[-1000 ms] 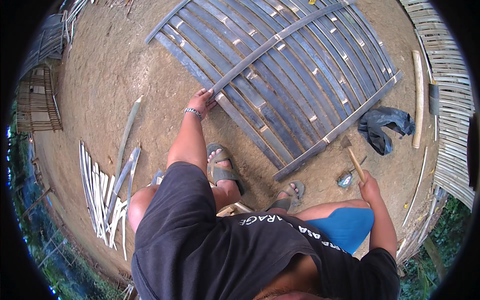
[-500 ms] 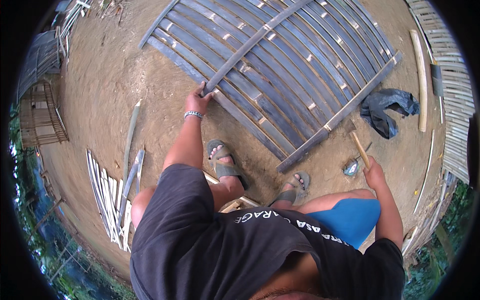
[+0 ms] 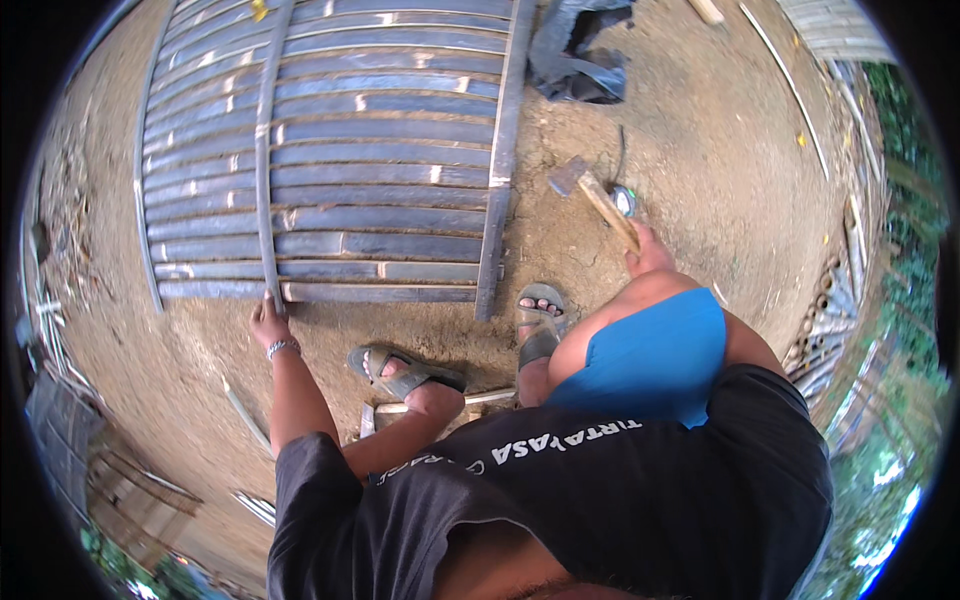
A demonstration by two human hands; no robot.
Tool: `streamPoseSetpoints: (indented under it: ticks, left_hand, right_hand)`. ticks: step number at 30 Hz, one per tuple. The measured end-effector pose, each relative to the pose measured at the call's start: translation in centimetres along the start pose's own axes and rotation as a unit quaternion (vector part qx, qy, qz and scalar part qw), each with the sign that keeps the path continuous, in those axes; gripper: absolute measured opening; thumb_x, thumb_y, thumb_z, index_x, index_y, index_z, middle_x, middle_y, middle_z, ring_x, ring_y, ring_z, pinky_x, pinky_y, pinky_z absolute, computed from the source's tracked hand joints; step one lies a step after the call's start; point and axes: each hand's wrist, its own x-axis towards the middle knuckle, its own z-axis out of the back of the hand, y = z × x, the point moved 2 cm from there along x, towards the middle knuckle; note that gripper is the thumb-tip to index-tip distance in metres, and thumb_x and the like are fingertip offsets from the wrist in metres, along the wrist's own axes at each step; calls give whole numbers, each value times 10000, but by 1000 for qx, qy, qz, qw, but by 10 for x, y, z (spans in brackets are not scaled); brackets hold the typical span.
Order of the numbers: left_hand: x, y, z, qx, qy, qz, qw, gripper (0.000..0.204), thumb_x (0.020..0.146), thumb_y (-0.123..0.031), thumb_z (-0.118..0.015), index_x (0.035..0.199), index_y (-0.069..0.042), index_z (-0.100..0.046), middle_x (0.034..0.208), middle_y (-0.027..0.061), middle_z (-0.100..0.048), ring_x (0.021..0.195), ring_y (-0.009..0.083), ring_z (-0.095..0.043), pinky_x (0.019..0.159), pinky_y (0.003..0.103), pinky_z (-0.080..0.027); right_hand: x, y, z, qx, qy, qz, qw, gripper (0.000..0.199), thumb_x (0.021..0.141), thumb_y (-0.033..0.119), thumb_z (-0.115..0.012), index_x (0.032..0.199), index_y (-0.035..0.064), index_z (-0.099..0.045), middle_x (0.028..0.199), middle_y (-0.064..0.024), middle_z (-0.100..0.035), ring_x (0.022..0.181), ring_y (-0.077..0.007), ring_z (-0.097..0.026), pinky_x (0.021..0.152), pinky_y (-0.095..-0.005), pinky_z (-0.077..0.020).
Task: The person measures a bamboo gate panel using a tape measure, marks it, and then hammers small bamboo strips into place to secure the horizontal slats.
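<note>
A panel of dark split-bamboo slats (image 3: 390,155) lies on the dirt, its slats running crosswise under lengthwise bars. My left hand (image 3: 270,322) is closed on the near end of the middle bar (image 3: 264,170), at the panel's near edge. To the right of the panel, my right hand (image 3: 650,252) grips the wooden handle of a hatchet (image 3: 606,208). The hatchet's metal head points far and left, apart from the panel's right-hand bar (image 3: 500,165). Just beyond the handle lies a small round, pale-and-dark item (image 3: 624,200) whose kind I cannot make out.
My sandalled feet (image 3: 400,370) are close to the panel's near edge. A crumpled black plastic sheet (image 3: 580,60) lies at the far right. Bamboo poles (image 3: 830,320) are stacked along the right side. A thin pale strip (image 3: 242,410) lies left of my left forearm.
My view has swung to the right, so the panel appears turned and farther left. The hatchet's head now shows more plainly. My left hand keeps its hold on the bar's end.
</note>
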Motion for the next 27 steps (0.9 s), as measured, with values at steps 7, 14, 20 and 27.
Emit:
streamPoseSetpoints:
  ticks: [7, 14, 20, 27]
  left_hand:
    - [30, -14, 16, -101, 129, 204, 965, 198, 971, -359, -692, 1026, -169, -702, 843, -10, -693, 696, 138, -616, 596, 298, -495]
    - [34, -6, 16, -163, 101, 253, 948, 211, 1004, -352, -628, 1107, -177, -685, 959, -21, -716, 863, 164, -647, 808, 378, -532]
    - [39, -4, 26, -124, 139, 213, 959, 231, 1005, -372, -625, 1128, -186, -686, 948, -26, -719, 822, 170, -653, 812, 396, -543]
    - [27, -26, 13, 111, 115, 143, 977, 404, 938, -546, -662, 995, -146, -666, 749, -3, -577, 672, 163, -583, 634, 378, -529]
  right_hand:
    - [-9, -5, -52, 36, 75, 34, 996, 821, 834, 111, -745, 1529, 142, -309, 1203, -250, -603, 1137, -436, -601, 987, -484, -490]
    - [-24, -18, -45, 5, 240, 47, 970, 793, 847, 175, -751, 1518, 131, -330, 1186, -247, -620, 1073, -397, -639, 939, -460, -513]
    - [-18, -17, -42, 5, 174, 84, 981, 650, 885, 176, -723, 1459, 112, -425, 1080, -186, -639, 964, -342, -658, 868, -435, -542]
    - [75, 61, 61, 149, -203, 115, 961, 400, 971, 271, -645, 1308, 60, -596, 1090, -163, -672, 965, -275, -699, 863, -397, -551]
